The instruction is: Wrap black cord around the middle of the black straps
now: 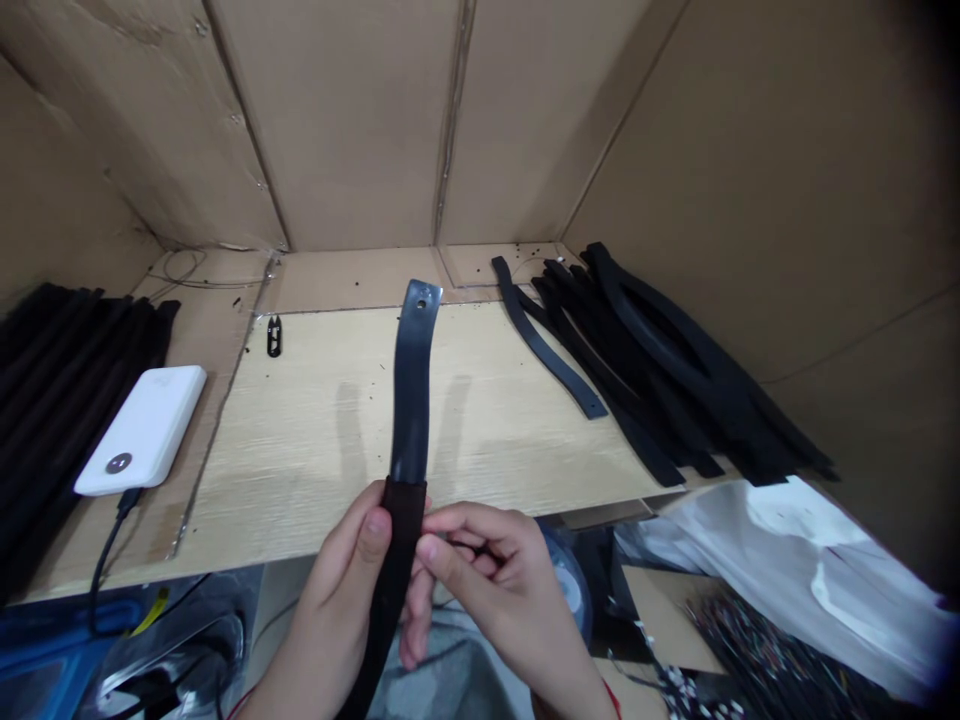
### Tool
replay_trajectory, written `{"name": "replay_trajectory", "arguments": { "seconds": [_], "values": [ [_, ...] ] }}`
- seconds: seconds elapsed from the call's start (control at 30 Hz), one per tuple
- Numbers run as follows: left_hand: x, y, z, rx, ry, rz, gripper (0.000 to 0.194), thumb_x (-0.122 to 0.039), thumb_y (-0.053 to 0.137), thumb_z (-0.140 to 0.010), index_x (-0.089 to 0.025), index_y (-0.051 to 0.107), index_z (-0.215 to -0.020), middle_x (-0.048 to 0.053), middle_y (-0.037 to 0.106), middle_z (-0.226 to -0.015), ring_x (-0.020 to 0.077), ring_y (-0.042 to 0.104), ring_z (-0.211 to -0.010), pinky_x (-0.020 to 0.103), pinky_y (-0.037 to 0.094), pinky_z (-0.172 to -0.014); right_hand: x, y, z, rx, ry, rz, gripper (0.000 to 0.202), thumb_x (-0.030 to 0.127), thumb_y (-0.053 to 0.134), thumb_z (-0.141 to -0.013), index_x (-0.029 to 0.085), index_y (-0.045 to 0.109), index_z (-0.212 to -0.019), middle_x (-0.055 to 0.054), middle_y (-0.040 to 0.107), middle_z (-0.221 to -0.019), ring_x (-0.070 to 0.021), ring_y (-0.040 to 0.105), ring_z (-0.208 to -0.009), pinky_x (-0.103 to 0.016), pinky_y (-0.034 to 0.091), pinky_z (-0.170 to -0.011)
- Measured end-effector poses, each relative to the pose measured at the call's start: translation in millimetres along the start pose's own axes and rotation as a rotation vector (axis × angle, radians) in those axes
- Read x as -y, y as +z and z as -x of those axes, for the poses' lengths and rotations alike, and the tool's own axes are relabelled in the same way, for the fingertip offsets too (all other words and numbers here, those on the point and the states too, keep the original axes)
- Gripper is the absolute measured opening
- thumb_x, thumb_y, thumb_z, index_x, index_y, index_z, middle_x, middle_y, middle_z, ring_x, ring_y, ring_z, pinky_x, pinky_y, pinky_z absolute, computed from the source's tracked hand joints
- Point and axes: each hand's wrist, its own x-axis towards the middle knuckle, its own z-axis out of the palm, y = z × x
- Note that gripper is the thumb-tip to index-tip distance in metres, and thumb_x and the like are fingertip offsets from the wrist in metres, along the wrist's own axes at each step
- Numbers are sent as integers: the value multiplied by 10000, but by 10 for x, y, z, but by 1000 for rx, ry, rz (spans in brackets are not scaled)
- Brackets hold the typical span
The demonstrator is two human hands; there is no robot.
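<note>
A glossy black strip (411,400) with a hole near its top end stands up from a dark fabric sleeve (397,560) that surrounds its lower part. My left hand (341,580) grips the sleeve from the left, thumb on its front near the sleeve's upper edge. On the right, my right hand (495,575) pinches the sleeve's right edge between thumb and index finger, the other fingers curled. The sleeve's lower end runs out of view at the bottom.
Black strips (637,370) lie piled on the table's right. Dark sleeves (67,370) are stacked left, beside a white power bank (146,430) with a cable. Small black snips (274,337) lie behind. Cardboard walls (360,120) enclose the table (300,470); wires and plastic sit below its front edge.
</note>
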Motion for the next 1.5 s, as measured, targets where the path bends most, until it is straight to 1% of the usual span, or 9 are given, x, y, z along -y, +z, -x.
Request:
{"name": "replay_trajectory", "arguments": {
  "seconds": [0.23,0.43,0.53,0.67,0.73,0.9,1.07,1.33,1.5],
  "values": [
    [23,-37,12,127,-99,229,428,-530,416,-941,-180,542,-1152,-20,593,-519,73,488,-316,129,339,-315,40,-19,-13,-51,-75,21,112,150,726,-799,202,741,-898,8,745,-633,-96,694,-534,-139,512,-509],
    [96,-129,-100,412,-346,398,739,-696,228,-895,-277,201,-1503,-3,617,-458,156,543,-304,196,411,-304,-25,-46,-15,-74,-59,89,71,232,764,-763,163,759,-747,-11,711,-588,-94,649,-522,-147,483,-486],
    [73,-89,-147,319,-304,254,780,-704,326,-870,-197,312,-1462,11,614,-474,159,556,-352,201,413,-340,-71,-38,-17,-83,-31,31,162,290,723,-803,161,713,-706,1,659,-496,-108,604,-406,-175,461,-394],
    [32,38,-120,-155,-17,-13,535,-613,523,-848,-191,552,-1176,-11,604,-615,103,534,-480,185,442,-459,-151,37,-48,-191,-45,25,163,272,771,-744,158,684,-668,20,622,-472,-96,573,-380,-179,479,-404],
    [44,76,-93,-285,92,-94,466,-609,540,-839,-196,576,-1053,-11,596,-697,87,503,-519,173,425,-472,-187,91,-62,-242,-81,63,143,227,801,-704,152,690,-653,12,644,-508,-80,575,-409,-152,470,-423],
    [122,3,-91,-140,49,-88,662,-749,439,-791,-172,573,-1086,-49,488,-537,60,341,-386,154,249,-343,-184,144,-55,-141,-58,19,181,273,740,-780,156,666,-664,-3,654,-513,-115,609,-400,-198,520,-438],
    [90,-67,-115,-26,-62,144,542,-666,442,-860,-161,585,-995,-105,349,-408,30,193,-315,141,169,-325,-93,85,-42,21,4,-66,151,312,694,-829,175,629,-827,-16,680,-587,-165,661,-456,-268,541,-467],
    [71,-73,-120,79,-75,329,349,-496,651,-820,-182,596,-964,-128,283,-429,17,137,-328,109,159,-303,39,20,-25,-145,97,204,146,200,775,-728,143,655,-790,75,484,-506,-22,322,-425,-138,231,-405],
    [96,-99,-134,101,-150,363,409,-561,600,-830,-181,604,-980,-130,252,-421,16,108,-329,98,148,-297,83,31,-37,-147,96,176,174,161,768,-715,145,604,-767,73,503,-548,-21,291,-457,-151,210,-425]
  ]
}}
